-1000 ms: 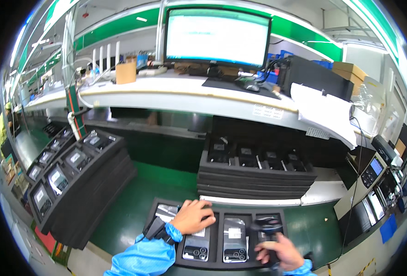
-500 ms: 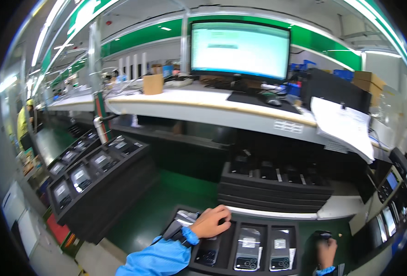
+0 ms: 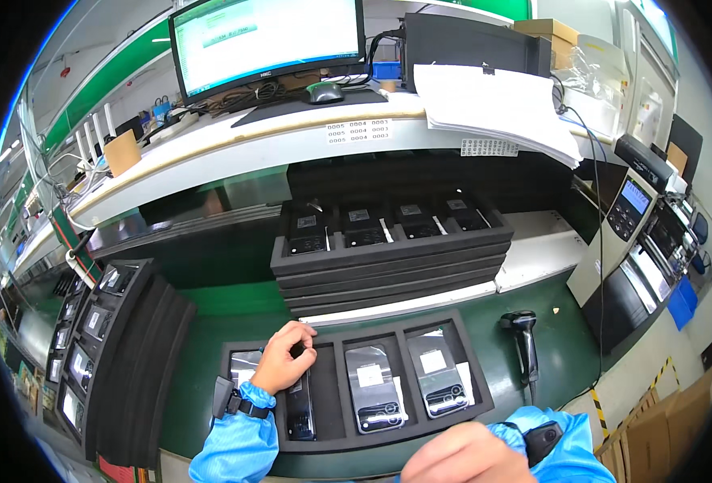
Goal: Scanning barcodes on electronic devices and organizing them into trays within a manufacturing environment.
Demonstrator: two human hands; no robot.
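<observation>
A black foam tray lies in front of me on the green mat, with smartphones in its compartments. My left hand rests over its left part, fingers curled in a pinch at the upper end of a dark phone; what they grip is hidden. Two phones with white labels, the middle one and the right one, lie flat in their slots. Low in the view is my right hand, near the tray's front edge, fingers curled and partly cut off; nothing shows in it. A black handheld scanner lies right of the tray.
Stacked foam trays with phones stand behind and at left. Above runs a shelf with a monitor, mouse and hanging papers. At right stand a label printer and cardboard boxes.
The view has swung to the right and down. My right hand has come away from the scanner toward the tray's front. My left hand stays at the tray, its fingers still curled.
</observation>
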